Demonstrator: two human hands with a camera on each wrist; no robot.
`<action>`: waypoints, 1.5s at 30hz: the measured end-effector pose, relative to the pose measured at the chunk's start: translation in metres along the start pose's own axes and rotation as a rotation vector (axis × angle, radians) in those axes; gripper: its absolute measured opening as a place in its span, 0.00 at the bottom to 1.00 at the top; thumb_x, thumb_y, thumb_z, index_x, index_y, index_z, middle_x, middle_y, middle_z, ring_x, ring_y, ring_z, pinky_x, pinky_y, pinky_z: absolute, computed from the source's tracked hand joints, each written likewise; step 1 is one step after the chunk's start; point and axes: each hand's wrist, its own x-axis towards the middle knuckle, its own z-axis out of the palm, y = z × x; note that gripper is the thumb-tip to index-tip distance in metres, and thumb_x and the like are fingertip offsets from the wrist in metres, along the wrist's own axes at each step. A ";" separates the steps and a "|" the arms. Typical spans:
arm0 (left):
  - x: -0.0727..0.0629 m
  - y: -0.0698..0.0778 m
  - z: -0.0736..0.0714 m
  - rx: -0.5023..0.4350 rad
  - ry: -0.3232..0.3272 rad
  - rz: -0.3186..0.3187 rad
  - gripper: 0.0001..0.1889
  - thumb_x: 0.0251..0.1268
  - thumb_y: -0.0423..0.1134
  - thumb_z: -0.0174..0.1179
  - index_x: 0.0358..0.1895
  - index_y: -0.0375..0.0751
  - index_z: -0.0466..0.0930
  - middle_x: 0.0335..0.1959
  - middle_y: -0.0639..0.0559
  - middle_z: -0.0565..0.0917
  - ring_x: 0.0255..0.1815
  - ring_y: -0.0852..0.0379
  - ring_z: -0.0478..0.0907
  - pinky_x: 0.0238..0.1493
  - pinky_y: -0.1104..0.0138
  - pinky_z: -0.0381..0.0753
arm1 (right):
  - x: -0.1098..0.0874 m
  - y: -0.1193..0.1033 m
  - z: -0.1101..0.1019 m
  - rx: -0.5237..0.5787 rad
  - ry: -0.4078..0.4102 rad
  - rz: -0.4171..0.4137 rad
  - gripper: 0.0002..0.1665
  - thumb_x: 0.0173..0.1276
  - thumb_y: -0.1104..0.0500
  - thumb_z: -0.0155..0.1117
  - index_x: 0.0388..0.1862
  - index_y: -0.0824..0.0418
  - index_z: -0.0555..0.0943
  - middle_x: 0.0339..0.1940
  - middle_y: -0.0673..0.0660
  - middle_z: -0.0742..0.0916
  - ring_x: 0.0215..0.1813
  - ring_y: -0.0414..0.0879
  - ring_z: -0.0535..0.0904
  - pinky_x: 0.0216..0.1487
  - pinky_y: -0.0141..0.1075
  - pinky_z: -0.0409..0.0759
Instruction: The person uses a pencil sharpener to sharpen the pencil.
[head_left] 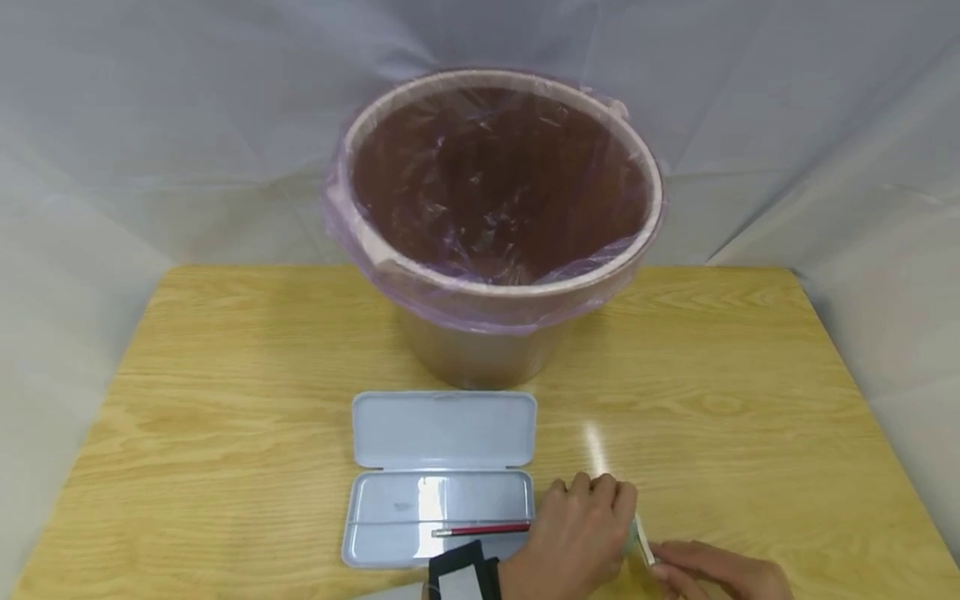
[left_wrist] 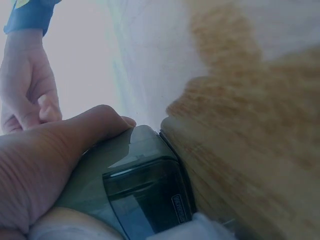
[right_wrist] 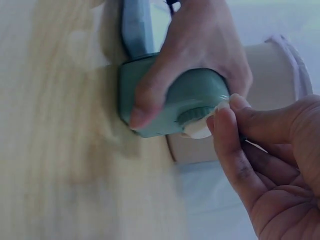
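My left hand (head_left: pixel 581 533) grips a green crank pencil sharpener (right_wrist: pixel 197 92) from above, hiding most of it in the head view. Its dark see-through shavings drawer (left_wrist: pixel 150 200) faces the left wrist camera. On its right side, thumb and fingertips of my right hand (head_left: pixel 716 568) pinch the end of the pale crank handle (right_wrist: pixel 199 129). A dark red pencil (head_left: pixel 483 529) points toward the sharpener from the left, above the front part of the pencil case; its right end is hidden behind my left hand.
A light blue pencil case (head_left: pixel 382 500) lies with its lid raised, left of the sharpener. Behind it stands a large brown bin (head_left: pixel 480 354) lined with a thin purple bag. Pale sheeting (head_left: pixel 187 108) surrounds the wooden table (head_left: pixel 225 400) at the back and sides.
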 end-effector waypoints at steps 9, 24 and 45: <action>0.001 -0.002 -0.001 -0.007 -0.035 0.014 0.08 0.59 0.47 0.64 0.36 0.51 0.77 0.25 0.61 0.78 0.19 0.66 0.68 0.16 0.73 0.59 | 0.015 0.007 -0.012 0.220 -0.106 -0.067 0.30 0.50 0.90 0.63 0.50 0.69 0.86 0.40 0.56 0.92 0.32 0.40 0.89 0.31 0.31 0.86; 0.002 -0.003 -0.002 -0.011 -0.063 0.021 0.08 0.60 0.48 0.64 0.37 0.51 0.77 0.25 0.62 0.78 0.18 0.66 0.66 0.15 0.73 0.57 | 0.044 0.007 -0.019 0.144 -0.148 0.137 0.17 0.67 0.76 0.62 0.49 0.64 0.88 0.27 0.52 0.89 0.24 0.41 0.83 0.22 0.34 0.79; 0.001 -0.001 -0.003 -0.027 -0.133 0.008 0.17 0.62 0.54 0.64 0.47 0.50 0.78 0.35 0.61 0.83 0.25 0.64 0.76 0.21 0.73 0.73 | 0.062 0.038 -0.003 0.164 -0.232 0.307 0.13 0.76 0.65 0.58 0.53 0.65 0.86 0.46 0.47 0.92 0.42 0.36 0.88 0.39 0.33 0.86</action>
